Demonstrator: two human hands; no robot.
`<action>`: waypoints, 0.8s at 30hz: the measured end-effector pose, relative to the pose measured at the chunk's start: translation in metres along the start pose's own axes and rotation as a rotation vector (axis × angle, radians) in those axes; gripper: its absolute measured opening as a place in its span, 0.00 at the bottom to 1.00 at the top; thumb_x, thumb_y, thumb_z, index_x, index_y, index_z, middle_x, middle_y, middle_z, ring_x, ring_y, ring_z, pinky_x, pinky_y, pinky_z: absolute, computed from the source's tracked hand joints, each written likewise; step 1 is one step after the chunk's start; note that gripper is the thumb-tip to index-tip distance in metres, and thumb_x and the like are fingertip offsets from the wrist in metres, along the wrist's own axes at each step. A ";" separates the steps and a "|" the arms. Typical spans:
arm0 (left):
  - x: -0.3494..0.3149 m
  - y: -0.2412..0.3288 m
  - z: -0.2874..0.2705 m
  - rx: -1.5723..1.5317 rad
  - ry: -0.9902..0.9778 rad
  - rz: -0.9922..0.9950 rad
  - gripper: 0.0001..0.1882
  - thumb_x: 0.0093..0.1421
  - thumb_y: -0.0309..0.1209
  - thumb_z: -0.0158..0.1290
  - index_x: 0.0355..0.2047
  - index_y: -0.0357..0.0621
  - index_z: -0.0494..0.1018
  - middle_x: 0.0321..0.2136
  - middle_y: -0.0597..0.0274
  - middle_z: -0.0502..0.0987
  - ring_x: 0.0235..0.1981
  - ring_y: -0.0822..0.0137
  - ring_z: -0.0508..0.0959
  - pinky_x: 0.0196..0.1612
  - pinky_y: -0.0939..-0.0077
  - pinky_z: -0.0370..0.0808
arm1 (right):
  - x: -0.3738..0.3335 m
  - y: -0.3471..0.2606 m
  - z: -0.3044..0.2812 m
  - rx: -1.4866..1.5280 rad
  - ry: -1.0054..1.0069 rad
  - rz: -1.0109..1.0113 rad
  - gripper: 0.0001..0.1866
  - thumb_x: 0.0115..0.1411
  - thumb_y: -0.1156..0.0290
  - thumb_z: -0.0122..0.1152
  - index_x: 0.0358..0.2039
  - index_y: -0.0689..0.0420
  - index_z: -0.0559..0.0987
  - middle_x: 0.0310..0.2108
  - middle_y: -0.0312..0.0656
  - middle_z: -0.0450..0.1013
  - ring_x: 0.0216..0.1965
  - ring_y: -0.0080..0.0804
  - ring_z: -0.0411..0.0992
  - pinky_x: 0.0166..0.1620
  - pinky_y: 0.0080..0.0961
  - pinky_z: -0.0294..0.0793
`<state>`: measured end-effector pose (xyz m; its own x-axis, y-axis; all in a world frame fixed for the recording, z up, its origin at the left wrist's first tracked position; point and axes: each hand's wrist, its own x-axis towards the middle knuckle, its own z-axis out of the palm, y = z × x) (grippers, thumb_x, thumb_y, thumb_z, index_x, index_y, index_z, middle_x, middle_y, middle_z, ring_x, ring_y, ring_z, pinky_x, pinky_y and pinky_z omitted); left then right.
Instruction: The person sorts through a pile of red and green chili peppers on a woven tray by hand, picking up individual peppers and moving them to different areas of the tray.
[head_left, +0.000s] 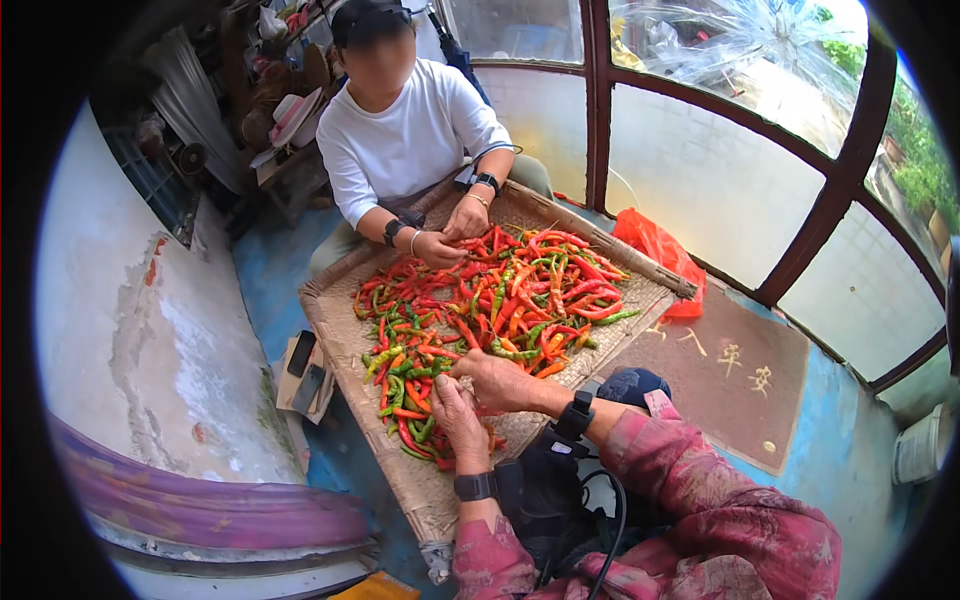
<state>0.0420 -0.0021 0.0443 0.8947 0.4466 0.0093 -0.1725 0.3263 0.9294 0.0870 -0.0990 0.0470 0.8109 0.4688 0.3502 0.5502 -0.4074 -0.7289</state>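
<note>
A heap of chili peppers (pixel 510 290), red, green and orange, covers much of a woven tray (pixel 340 300). Over the near side of the heap my two hands meet, fingertips close together. My left hand (pixel 460 418) has its thumb and fingers pinched. My right hand (pixel 502 383) comes in from the right with its fingers curled closed beside the left fingertips. Whatever they hold is hidden by the fingers. Below and left of my left hand lie more green and red chili peppers (pixel 412 430).
Across the tray sits a person in a white top (pixel 420 140), both hands at the heap's far edge. A red plastic bag (pixel 660 250) lies beside the tray's right corner. Two phones (pixel 306 370) rest on a stand at left. A brown mat (pixel 730 370) covers floor at right.
</note>
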 end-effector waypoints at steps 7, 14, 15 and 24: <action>-0.015 0.006 0.000 -0.023 0.062 -0.056 0.23 0.64 0.49 0.39 0.17 0.50 0.56 0.11 0.76 0.51 0.12 0.81 0.51 0.16 0.83 0.47 | 0.001 -0.003 -0.010 0.082 -0.423 -0.014 0.16 0.48 0.76 0.54 0.40 0.62 0.70 0.33 0.52 0.71 0.38 0.49 0.71 0.40 0.39 0.69; -0.011 -0.002 0.014 -0.060 0.166 -0.116 0.22 0.65 0.49 0.36 0.18 0.51 0.55 0.11 0.75 0.52 0.12 0.80 0.53 0.16 0.83 0.49 | -0.005 0.000 -0.021 0.058 -0.552 0.069 0.24 0.47 0.72 0.59 0.47 0.57 0.67 0.32 0.51 0.73 0.36 0.46 0.72 0.37 0.38 0.70; -0.007 -0.001 0.004 -0.042 0.144 -0.037 0.23 0.64 0.50 0.36 0.18 0.51 0.55 0.11 0.75 0.53 0.12 0.80 0.53 0.15 0.83 0.50 | -0.008 0.000 -0.009 0.032 -0.413 -0.077 0.24 0.48 0.71 0.58 0.47 0.57 0.66 0.32 0.51 0.73 0.35 0.47 0.72 0.37 0.38 0.70; -0.010 0.006 0.000 0.006 0.157 0.005 0.22 0.64 0.52 0.35 0.31 0.46 0.62 0.22 0.66 0.64 0.20 0.72 0.66 0.21 0.81 0.70 | 0.006 0.014 -0.001 -0.238 -0.256 -0.004 0.09 0.51 0.69 0.56 0.28 0.61 0.70 0.24 0.50 0.72 0.28 0.50 0.73 0.30 0.41 0.71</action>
<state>0.0318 -0.0044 0.0492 0.8184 0.5730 -0.0437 -0.1738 0.3192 0.9316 0.1001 -0.1025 0.0398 0.7488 0.6401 0.1718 0.6089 -0.5619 -0.5599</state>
